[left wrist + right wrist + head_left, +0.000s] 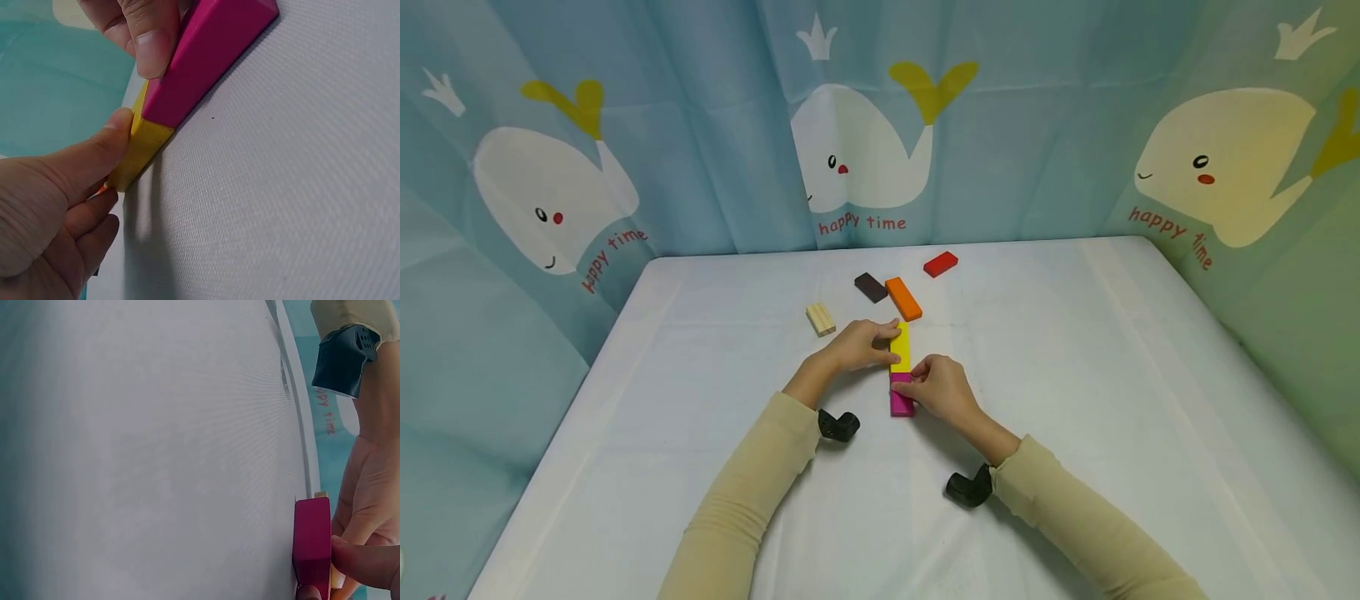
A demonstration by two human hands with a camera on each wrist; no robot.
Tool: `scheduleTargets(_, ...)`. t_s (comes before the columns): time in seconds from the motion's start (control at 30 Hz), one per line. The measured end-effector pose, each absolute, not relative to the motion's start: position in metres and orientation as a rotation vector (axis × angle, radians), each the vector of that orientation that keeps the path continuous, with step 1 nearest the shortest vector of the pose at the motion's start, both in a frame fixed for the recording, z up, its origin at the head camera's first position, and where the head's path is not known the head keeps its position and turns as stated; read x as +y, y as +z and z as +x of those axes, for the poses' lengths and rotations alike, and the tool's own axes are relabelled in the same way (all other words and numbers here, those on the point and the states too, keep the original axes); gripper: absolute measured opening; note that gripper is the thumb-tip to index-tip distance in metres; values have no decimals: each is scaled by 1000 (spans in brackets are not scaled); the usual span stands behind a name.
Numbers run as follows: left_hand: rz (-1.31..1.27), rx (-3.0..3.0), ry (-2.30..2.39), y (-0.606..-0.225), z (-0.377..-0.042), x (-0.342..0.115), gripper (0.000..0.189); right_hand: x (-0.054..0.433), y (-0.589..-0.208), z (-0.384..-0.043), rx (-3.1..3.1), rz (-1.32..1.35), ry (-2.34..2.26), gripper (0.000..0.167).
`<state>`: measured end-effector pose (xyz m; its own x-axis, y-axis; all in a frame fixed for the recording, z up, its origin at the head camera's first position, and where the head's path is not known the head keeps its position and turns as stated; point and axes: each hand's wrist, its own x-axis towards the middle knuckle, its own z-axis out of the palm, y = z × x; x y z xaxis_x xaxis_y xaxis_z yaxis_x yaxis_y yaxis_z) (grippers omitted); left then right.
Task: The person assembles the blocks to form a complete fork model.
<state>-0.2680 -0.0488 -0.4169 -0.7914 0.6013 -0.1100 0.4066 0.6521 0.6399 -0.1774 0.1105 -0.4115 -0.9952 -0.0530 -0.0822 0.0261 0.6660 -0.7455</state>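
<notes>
My left hand (856, 345) holds a yellow block (900, 348), with the thumb on its near part and a finger at its far end. Close in front lies a magenta block (902, 407), which my right hand (943, 388) pinches between thumb and fingers. The two flat blocks meet end to end in one line on the white table. In the left wrist view, the end of the magenta block (200, 62) touches the yellow block (144, 145). Only part of the magenta block (312, 534) shows in the right wrist view, low at the right.
Beyond the hands lie an orange block (903, 298), a dark brown block (871, 287) and a red block (940, 264). A pale wooden piece with lengthwise lines (821, 319) sits left of them. A blue curtain (715, 167) with whales hangs behind the white table (1112, 375).
</notes>
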Motion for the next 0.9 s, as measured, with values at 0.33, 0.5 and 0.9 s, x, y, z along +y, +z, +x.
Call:
scheduleTargets(0.33,818,2600,800,-413,-263,-47,54,111,-412,-178,2780,-26,-1238,32)
scheduleTargets(0.5,871,2628,795,-412,-257,-46,47,114,-410,-178,2755,-30,-1271,31)
scheduleTargets(0.9,902,2639,828,-421,-249,-49,47,124,-417,-189,2577,-21,-1406,27)
